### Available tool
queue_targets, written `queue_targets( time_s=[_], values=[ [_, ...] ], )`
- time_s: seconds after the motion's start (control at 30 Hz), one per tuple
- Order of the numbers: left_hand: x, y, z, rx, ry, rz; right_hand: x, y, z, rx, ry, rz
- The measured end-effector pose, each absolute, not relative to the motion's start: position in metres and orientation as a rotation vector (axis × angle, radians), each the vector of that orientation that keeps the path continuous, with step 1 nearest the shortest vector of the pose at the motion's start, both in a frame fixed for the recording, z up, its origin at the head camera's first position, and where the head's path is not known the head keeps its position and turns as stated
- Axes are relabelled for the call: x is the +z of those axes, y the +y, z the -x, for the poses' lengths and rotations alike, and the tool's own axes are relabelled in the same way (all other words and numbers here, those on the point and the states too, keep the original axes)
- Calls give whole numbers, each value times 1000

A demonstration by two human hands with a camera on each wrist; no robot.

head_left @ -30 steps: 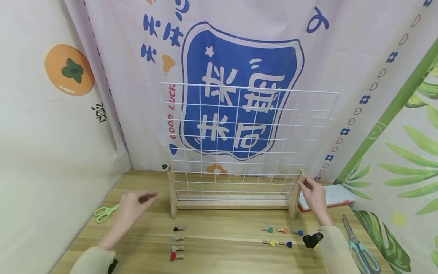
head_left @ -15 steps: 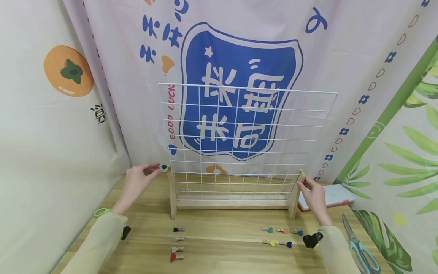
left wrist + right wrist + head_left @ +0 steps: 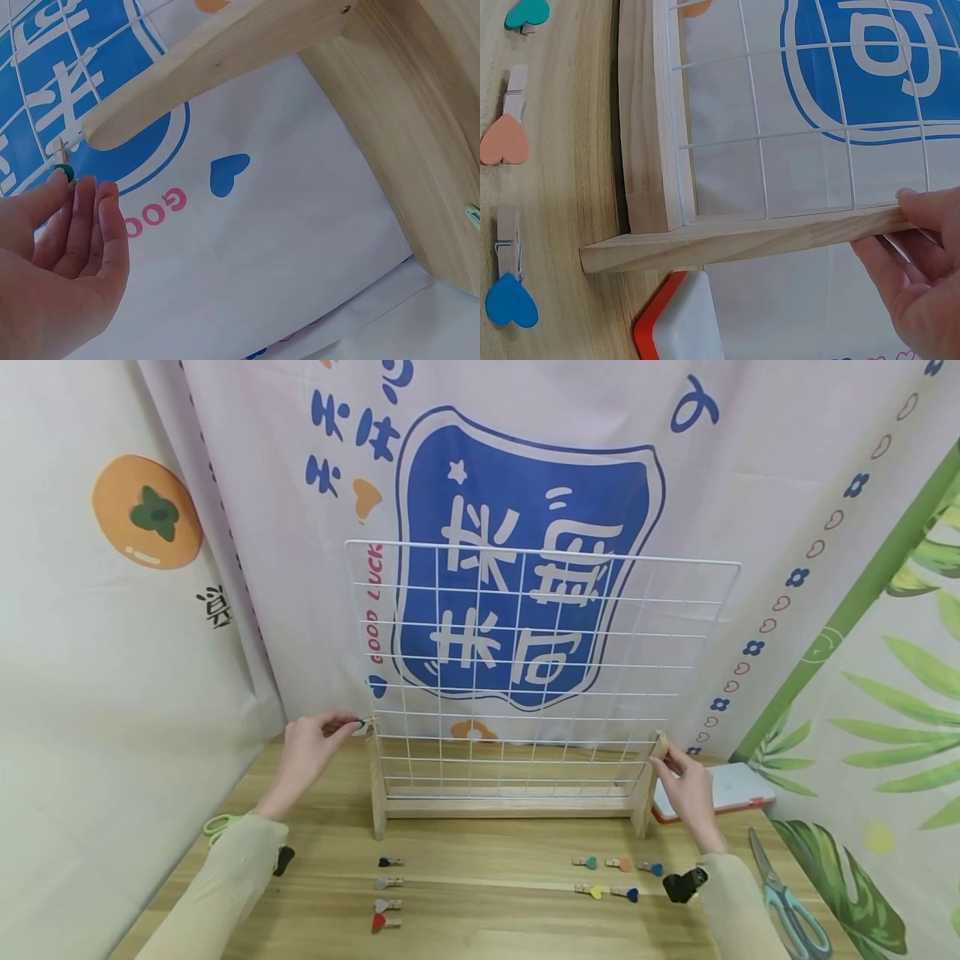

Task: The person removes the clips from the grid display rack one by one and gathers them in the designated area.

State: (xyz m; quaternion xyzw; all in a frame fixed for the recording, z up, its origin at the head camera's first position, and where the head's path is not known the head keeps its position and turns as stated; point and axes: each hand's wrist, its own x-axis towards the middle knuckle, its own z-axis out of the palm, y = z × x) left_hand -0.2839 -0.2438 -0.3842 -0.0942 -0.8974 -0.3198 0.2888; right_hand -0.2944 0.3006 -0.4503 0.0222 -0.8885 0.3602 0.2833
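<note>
Left hand (image 3: pixel 313 747) is reaching up at the left edge of the wire grid (image 3: pixel 540 660); thumb and forefinger are pinching a small clip (image 3: pixel 363 723) with a green heart head, which is sitting on the grid's left edge wire just above the left wooden post (image 3: pixel 377 785); in the left wrist view the other fingers (image 3: pixel 97 225) are lying straight and together beside the clip (image 3: pixel 63 166).

Right hand (image 3: pixel 686 789) is gripping the top of the right wooden post (image 3: pixel 648 789); in the right wrist view its fingers (image 3: pixel 919 247) are curling round the post end (image 3: pixel 742 241); the grid is standing upright in the wooden stand at the far middle of the desk (image 3: pixel 487 860).

On the near desk: four clips in a column left of centre, the nearest red (image 3: pixel 386 922); five heart clips in two rows to the right (image 3: pixel 611 877); green scissors (image 3: pixel 217 825) at the left, partly hidden by the left sleeve; blue-grey scissors (image 3: pixel 787 906) at the near right; a white box with a red rim (image 3: pixel 738 789) just right of the right hand.
</note>
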Motion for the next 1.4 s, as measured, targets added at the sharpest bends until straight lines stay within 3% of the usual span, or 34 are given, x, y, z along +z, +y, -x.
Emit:
queue_targets(
  time_s=[0.63, 0.97, 1.4],
  values=[
    [-392, -257, 278, -790, -2260, 218, -453, 301, 296, 995, -2378, -62],
    [-403, -263, 253, -820, -2310, 214, -454, 301, 296, 1000, -2377, -65],
    [-448, -250, 197, -861, -2469, 261, -453, 301, 296, 1008, -2396, -54]
  ],
)
